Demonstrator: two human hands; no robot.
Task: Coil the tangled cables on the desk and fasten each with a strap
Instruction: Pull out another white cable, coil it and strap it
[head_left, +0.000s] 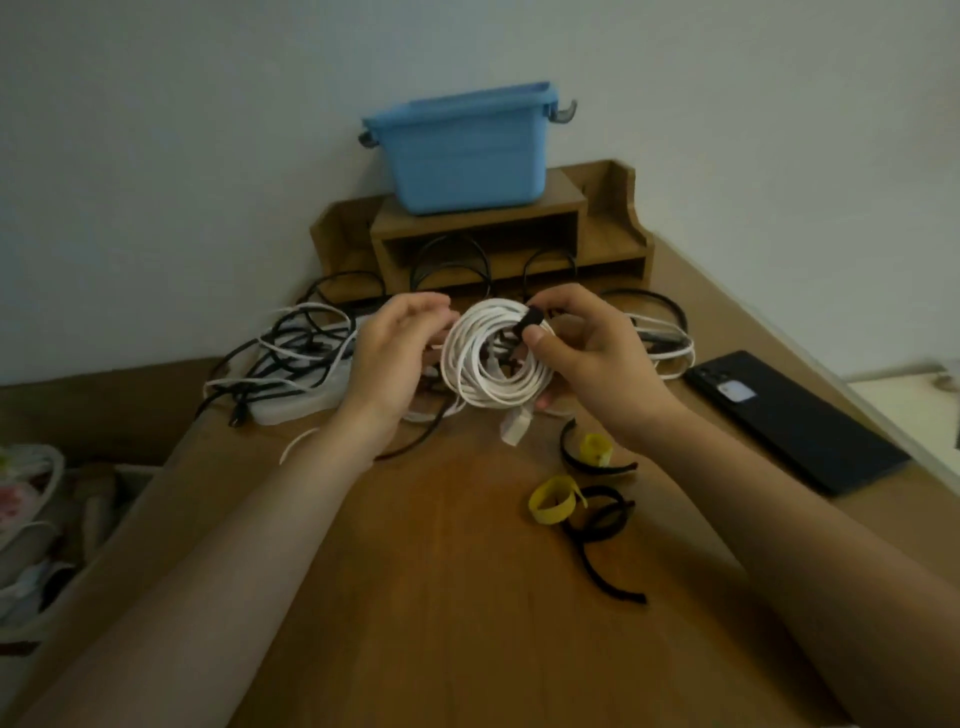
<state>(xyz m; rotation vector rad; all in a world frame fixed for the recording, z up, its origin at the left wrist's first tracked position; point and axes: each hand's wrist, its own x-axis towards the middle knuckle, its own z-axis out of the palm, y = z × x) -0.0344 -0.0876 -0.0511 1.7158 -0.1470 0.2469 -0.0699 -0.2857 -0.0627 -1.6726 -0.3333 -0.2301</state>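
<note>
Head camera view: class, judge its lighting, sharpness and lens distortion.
Head view: dim, even light, only a faint sheen on the desk; head view: soft throughout, so the white cable coil and black strap lack fine detail; head view: wide-angle distortion bows the desk edges and tilts the blue box.

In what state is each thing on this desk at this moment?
white cable: coiled, held between both hands.
black strap: wrapped over the coil's right side; fastening unclear.
left hand: grips the coil's left edge.
right hand: pinches the black strap.
tangled cables: uncoiled, lying on the desk.
yellow straps: loose, curled, unused.
phone: lying back up.
</note>
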